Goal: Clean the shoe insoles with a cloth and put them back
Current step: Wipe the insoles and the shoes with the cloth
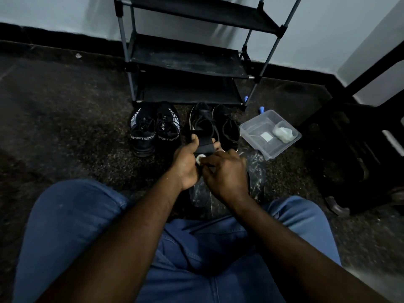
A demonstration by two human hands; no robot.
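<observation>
My left hand (185,164) grips a black insole (204,144), thumb on top, holding it up above the floor. My right hand (226,172) pinches a small pale cloth (200,159) against the insole's near end. Behind the insole stands a pair of plain black shoes (227,127). To their left sits a pair of black shoes (154,130) marked SPORT. Two more insoles (256,171) lie on the floor under and to the right of my hands, partly hidden.
A clear plastic container (270,133) holding a pale cloth lump (283,133) rests on the floor to the right. A black shoe rack (188,60) stands against the wall behind the shoes. Dark furniture (349,154) is at the far right. My knees in blue jeans fill the foreground.
</observation>
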